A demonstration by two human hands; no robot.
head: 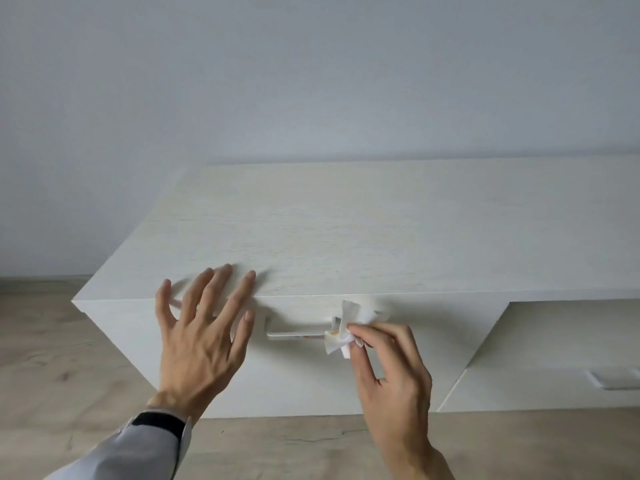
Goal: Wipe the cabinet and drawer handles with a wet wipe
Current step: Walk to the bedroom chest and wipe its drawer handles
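A low white cabinet [346, 230] stands against the wall. On its front is a white bar handle [298, 332]. My right hand [391, 372] pinches a crumpled white wet wipe [343, 332] against the right end of that handle. My left hand [204, 327] is spread with straight fingers over the cabinet's top front edge, left of the handle; whether the fingertips touch the top is unclear. A second white handle [613, 379] shows on a lower drawer at the far right.
An open recess [568, 330] sits in the cabinet front to the right, above the lower drawer. A wood-look floor [52, 358] runs left of and below the cabinet. A plain pale wall [311, 81] rises behind it.
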